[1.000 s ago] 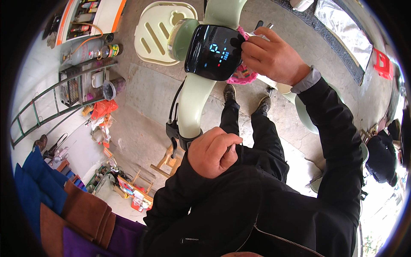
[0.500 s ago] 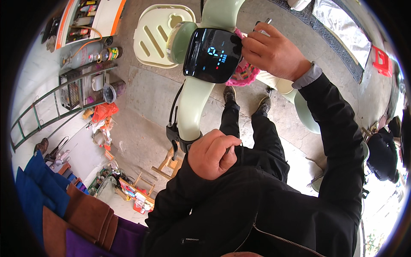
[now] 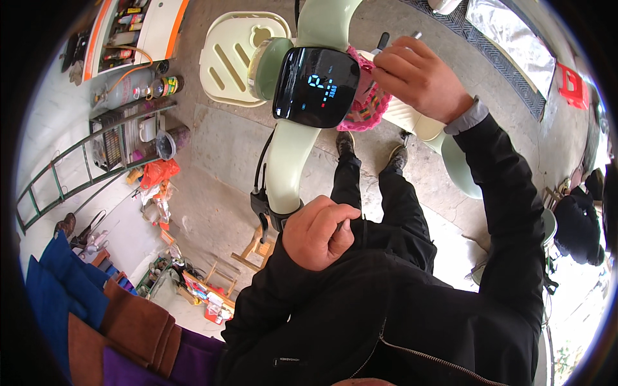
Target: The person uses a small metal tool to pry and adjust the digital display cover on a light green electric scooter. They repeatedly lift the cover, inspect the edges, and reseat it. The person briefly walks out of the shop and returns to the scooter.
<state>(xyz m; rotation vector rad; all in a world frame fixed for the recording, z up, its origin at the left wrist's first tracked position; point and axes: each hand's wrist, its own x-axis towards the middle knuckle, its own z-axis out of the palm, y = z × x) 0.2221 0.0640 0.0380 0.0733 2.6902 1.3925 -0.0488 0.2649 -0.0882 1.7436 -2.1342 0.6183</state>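
A pale green electric scooter's handlebar (image 3: 293,157) runs up the middle, with a glossy black display panel (image 3: 317,87) lit with blue and red marks. My left hand (image 3: 320,233) is wrapped round the handlebar's near grip, behind a black brake lever (image 3: 259,204). Just right of the display, my right hand (image 3: 421,78) hovers with fingers bent and pressed together; whatever they hold, if anything, is hidden. Under those fingertips is a pink checked cloth piece with a frilly edge (image 3: 364,116). A metal-tipped dark rod shows beyond the knuckles.
A cream slotted plastic basket (image 3: 225,61) is fixed at the scooter's front. To the left are a green metal ladder (image 3: 61,177), bottles and an orange bag (image 3: 158,172). Folded blue, brown and purple cloths lie lower left. A red plastic stool (image 3: 571,87) stands far right.
My right hand has drawn slightly right, away from the display's edge, uncovering more of the pink cloth. The handlebar and display have shifted a little left. My left hand keeps its hold.
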